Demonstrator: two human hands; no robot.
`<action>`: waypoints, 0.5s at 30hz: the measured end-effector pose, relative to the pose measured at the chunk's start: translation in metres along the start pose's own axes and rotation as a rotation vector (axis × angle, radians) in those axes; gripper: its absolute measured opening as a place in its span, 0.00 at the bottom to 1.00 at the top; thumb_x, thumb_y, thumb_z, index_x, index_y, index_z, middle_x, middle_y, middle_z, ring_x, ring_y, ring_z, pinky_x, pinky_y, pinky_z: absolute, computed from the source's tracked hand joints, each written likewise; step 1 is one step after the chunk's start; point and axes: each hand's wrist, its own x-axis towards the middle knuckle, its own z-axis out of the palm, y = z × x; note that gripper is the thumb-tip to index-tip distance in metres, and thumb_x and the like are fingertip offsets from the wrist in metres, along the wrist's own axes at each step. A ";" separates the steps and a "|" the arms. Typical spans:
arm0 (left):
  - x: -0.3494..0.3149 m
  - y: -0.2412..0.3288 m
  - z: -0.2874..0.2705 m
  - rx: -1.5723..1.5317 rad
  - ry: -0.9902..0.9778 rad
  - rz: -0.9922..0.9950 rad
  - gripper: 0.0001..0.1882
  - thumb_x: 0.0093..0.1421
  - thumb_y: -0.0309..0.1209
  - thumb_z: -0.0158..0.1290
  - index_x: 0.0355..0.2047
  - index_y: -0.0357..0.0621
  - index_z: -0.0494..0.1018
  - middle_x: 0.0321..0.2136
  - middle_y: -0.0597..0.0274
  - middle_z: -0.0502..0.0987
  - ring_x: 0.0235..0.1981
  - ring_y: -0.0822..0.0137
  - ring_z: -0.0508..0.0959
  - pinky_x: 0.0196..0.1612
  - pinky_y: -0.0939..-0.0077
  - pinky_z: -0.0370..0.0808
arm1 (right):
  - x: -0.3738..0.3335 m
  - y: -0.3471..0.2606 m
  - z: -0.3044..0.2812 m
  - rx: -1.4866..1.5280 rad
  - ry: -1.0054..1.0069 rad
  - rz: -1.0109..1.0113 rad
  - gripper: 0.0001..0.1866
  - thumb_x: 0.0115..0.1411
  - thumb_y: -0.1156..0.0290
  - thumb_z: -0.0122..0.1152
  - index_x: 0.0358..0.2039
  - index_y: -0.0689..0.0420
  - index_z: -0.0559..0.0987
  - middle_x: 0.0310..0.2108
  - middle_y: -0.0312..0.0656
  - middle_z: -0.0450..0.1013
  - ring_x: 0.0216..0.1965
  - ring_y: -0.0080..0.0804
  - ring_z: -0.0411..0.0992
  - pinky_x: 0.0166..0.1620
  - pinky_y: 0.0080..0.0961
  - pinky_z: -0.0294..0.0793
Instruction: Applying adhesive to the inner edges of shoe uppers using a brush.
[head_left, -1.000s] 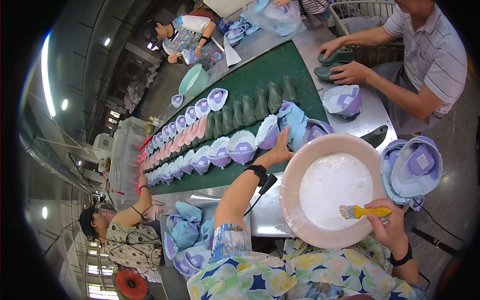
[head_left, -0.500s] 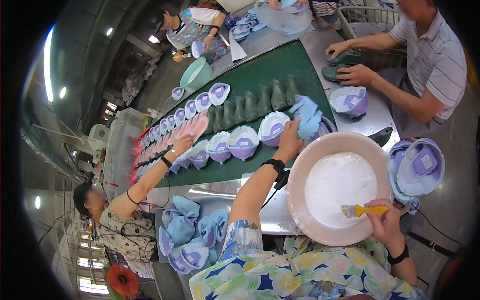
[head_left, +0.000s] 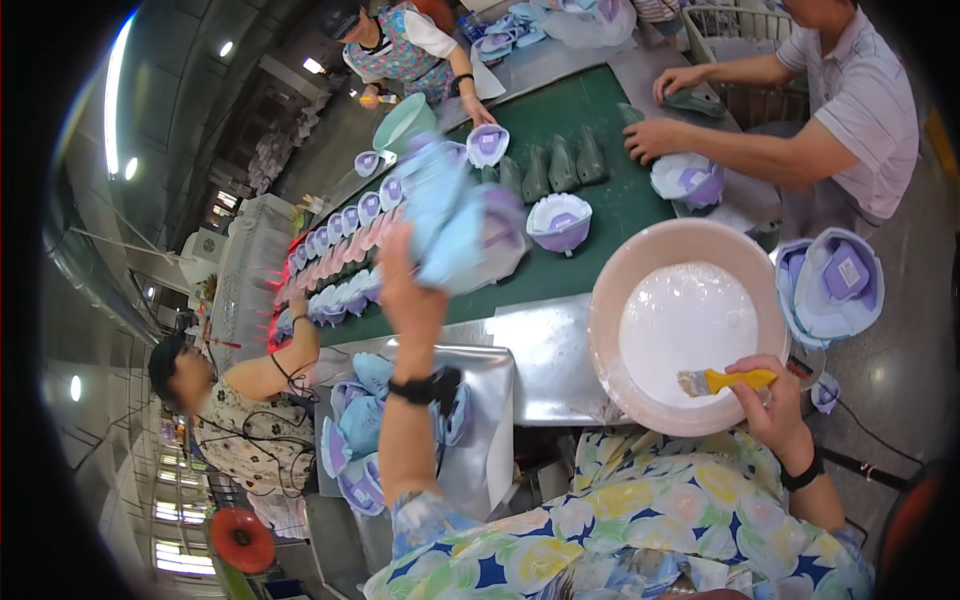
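My left hand (head_left: pixel 410 290) is raised over the near side of the green conveyor belt (head_left: pixel 610 100). It grips a light blue and purple shoe upper (head_left: pixel 445 210), smeared by motion; whether there is more than one piece I cannot tell. In my right hand (head_left: pixel 772 415) is a paintbrush (head_left: pixel 738 381) with a yellow handle. Its bristles are at the near edge of the white liquid in a pale pink basin (head_left: pixel 612 375). A finished-looking cupped shoe upper (head_left: pixel 560 222) stands on the belt beyond the basin.
Dark green shoe lasts (head_left: pixel 563 165) and pink pieces (head_left: pixel 345 245) line the belt. A co-worker at right handles lasts; another across the belt touches an upper (head_left: pixel 488 145). Uppers are stacked right of the basin (head_left: pixel 835 285) and heaped on a metal tray (head_left: pixel 490 440) at left.
My left hand has swung left with the shoe upper, away from the basin. My right hand keeps the brush in the basin. The far co-worker's hand has come to the belt; the lasts have shifted left.
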 end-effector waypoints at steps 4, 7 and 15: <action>-0.087 -0.057 -0.127 0.581 -0.291 -0.424 0.41 0.49 0.20 0.56 0.66 0.49 0.63 0.62 0.49 0.66 0.58 0.41 0.72 0.53 0.55 0.75 | 0.000 0.009 0.003 0.057 -0.041 0.009 0.10 0.59 0.78 0.63 0.42 0.62 0.77 0.38 0.48 0.80 0.39 0.40 0.80 0.45 0.28 0.77; -0.135 -0.069 -0.175 0.934 -0.524 -0.616 0.40 0.51 0.27 0.63 0.65 0.48 0.64 0.60 0.48 0.69 0.54 0.42 0.75 0.50 0.54 0.76 | 0.004 0.012 0.002 0.082 -0.083 0.022 0.10 0.60 0.77 0.64 0.42 0.61 0.77 0.38 0.47 0.80 0.40 0.39 0.80 0.46 0.28 0.77; -0.039 0.002 0.027 -0.253 -0.757 -0.302 0.22 0.59 0.32 0.63 0.53 0.38 0.77 0.49 0.49 0.80 0.49 0.55 0.81 0.51 0.64 0.78 | 0.001 0.031 -0.002 0.127 -0.017 0.039 0.11 0.60 0.76 0.65 0.43 0.61 0.78 0.38 0.47 0.80 0.40 0.37 0.80 0.46 0.28 0.77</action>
